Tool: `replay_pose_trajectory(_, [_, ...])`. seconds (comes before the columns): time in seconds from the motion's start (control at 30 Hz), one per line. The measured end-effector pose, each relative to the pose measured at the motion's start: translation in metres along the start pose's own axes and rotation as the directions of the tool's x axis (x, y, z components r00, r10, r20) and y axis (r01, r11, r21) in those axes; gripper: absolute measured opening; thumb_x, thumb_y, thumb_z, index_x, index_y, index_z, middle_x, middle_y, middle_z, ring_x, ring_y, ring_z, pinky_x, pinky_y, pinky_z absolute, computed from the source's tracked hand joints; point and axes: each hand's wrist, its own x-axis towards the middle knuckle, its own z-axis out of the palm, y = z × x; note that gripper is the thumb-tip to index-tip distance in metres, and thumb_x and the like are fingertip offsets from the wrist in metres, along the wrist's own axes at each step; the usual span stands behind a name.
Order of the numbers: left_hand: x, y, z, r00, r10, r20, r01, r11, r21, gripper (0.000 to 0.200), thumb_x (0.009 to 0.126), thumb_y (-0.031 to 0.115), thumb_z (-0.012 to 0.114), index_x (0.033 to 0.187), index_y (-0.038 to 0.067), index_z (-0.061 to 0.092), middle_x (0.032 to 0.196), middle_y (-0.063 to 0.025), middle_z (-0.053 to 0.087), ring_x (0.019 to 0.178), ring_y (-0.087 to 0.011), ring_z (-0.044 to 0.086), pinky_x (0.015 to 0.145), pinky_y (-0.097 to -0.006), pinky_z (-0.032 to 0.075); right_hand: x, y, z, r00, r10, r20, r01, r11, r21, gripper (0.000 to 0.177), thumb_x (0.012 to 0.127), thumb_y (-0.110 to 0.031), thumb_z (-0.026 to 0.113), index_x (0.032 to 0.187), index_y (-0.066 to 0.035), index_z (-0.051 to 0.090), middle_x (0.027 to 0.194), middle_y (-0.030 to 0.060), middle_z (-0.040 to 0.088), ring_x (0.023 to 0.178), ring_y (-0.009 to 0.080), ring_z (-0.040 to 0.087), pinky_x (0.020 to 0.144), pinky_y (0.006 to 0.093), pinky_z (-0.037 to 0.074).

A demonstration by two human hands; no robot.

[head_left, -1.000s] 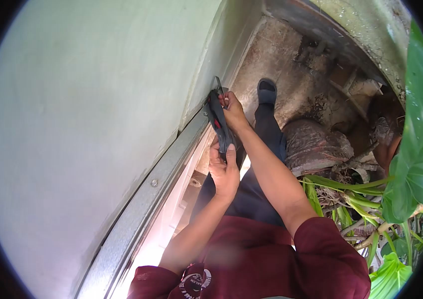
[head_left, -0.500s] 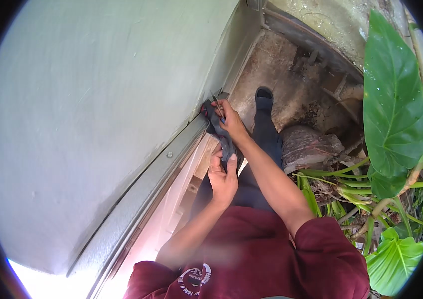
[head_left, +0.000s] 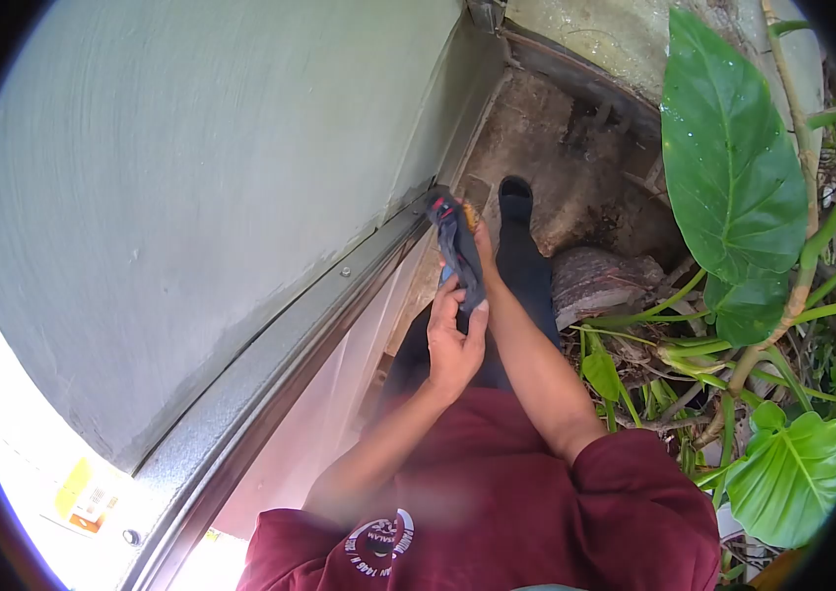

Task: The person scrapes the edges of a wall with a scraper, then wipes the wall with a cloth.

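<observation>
Gripping a dark bundle [head_left: 457, 244] is the left hand [head_left: 456, 352]; the right hand [head_left: 484, 243], mostly hidden, has an unclear grip

A dark, creased bundle [head_left: 459, 246], red-marked at its far end, slants far-left. A yellow-orange piece [head_left: 471, 216] shows just right of that end.

"What's in your left hand [head_left: 457, 355]?"

"You're gripping the lower end of a dark, red-marked item [head_left: 462, 258]. Your right hand [head_left: 484, 246] is mostly hidden behind it."

"And around you?"

"A metal rail [head_left: 329, 286] edges the pale panel [head_left: 211, 197] on your left; a broad leaf [head_left: 733, 163] hangs on your right."
</observation>
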Motion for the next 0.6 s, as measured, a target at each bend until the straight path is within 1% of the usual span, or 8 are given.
replay_pose_trajectory(0.1, [0.020,-0.011,0.006,0.968,-0.249,-0.026,0.229,0.922,-0.313,0.020,0.093,0.005,0.057,0.111,-0.003,0.055,0.120,-0.0109,0.054,0.107,-0.0147,0.053,0.094,-0.0279,0.041,0.018,-0.003,0.001,0.962,-0.256,-0.096,0.145,0.775,-0.615,0.040,0.086,-0.011,0.065,0.124,-0.005,0.052,0.097,0.0023,0.063,0.080,0.0099,0.059,0.068,0.0244,0.048])
replay_pose_trajectory(0.13, [0.027,-0.015,0.004,0.967,-0.249,-0.062,0.228,0.945,-0.237,0.019,0.094,0.008,0.056,0.110,-0.003,0.055,0.105,-0.0063,0.060,0.093,-0.0113,0.056,0.083,-0.0248,0.045,0.024,0.000,0.004,0.965,-0.225,-0.136,0.117,0.831,-0.543,0.030,0.086,-0.013,0.065,0.113,-0.003,0.058,0.091,0.0023,0.063,0.074,0.0096,0.058,0.064,0.0260,0.048])
replay_pose_trajectory(0.23, [0.042,-0.033,0.001,0.910,-0.411,-0.060,0.395,0.900,-0.183,0.021,0.094,0.009,0.058,0.110,-0.003,0.055,0.093,-0.0038,0.062,0.081,-0.0084,0.056,0.071,-0.0226,0.045,0.043,0.005,0.004,0.997,-0.028,-0.079,-0.013,0.880,-0.475,0.026,0.085,-0.009,0.065,0.111,-0.005,0.061,0.083,-0.0035,0.061,0.065,0.0050,0.054,0.057,0.0209,0.044])
replay_pose_trajectory(0.27, [0.045,-0.041,0.003,0.912,-0.402,-0.079,0.370,0.892,-0.258,0.021,0.094,0.010,0.058,0.110,-0.003,0.055,0.087,-0.0022,0.062,0.075,-0.0068,0.054,0.065,-0.0216,0.044,0.047,0.007,0.004,0.998,0.033,-0.052,-0.054,0.866,-0.497,0.024,0.086,-0.009,0.065,0.109,-0.005,0.062,0.082,-0.0040,0.061,0.065,0.0044,0.053,0.057,0.0204,0.043])
replay_pose_trajectory(0.33, [0.041,-0.035,-0.005,0.880,-0.472,-0.057,0.439,0.853,-0.284,0.021,0.094,0.010,0.058,0.111,-0.003,0.055,0.087,-0.0023,0.062,0.075,-0.0068,0.054,0.065,-0.0217,0.044,0.050,0.014,0.001,0.988,0.154,-0.005,-0.132,0.831,-0.540,0.020,0.087,-0.010,0.065,0.106,-0.006,0.064,0.080,-0.0049,0.061,0.064,0.0033,0.052,0.055,0.0195,0.042])
replay_pose_trajectory(0.37, [0.043,-0.033,-0.008,0.865,-0.499,-0.044,0.465,0.833,-0.299,0.021,0.094,0.010,0.058,0.111,-0.003,0.056,0.087,-0.0023,0.062,0.075,-0.0068,0.054,0.065,-0.0217,0.044,0.051,0.017,0.002,0.994,0.112,0.006,-0.095,0.869,-0.486,0.020,0.087,-0.011,0.065,0.106,-0.005,0.064,0.079,-0.0042,0.061,0.064,0.0037,0.053,0.055,0.0201,0.043])
replay_pose_trajectory(0.47, [0.027,-0.035,-0.012,0.965,-0.249,-0.081,0.232,0.957,-0.175,0.022,0.094,0.009,0.058,0.111,-0.003,0.055,0.091,-0.0033,0.062,0.080,-0.0074,0.054,0.070,-0.0220,0.044,0.029,0.029,0.004,1.000,0.023,-0.006,-0.023,0.924,-0.381,0.020,0.087,-0.014,0.064,0.105,-0.004,0.065,0.077,-0.0032,0.061,0.063,0.0046,0.053,0.054,0.0212,0.043])
replay_pose_trajectory(0.6, [0.020,-0.030,-0.019,0.936,-0.342,-0.084,0.311,0.915,-0.259,0.023,0.093,0.010,0.059,0.110,-0.004,0.056,0.094,-0.0059,0.062,0.085,-0.0096,0.055,0.077,-0.0237,0.044,0.017,0.018,0.024,0.998,0.041,-0.047,-0.056,0.921,-0.384,0.022,0.088,-0.015,0.064,0.106,-0.004,0.066,0.078,-0.0041,0.062,0.063,0.0050,0.054,0.054,0.0215,0.044])
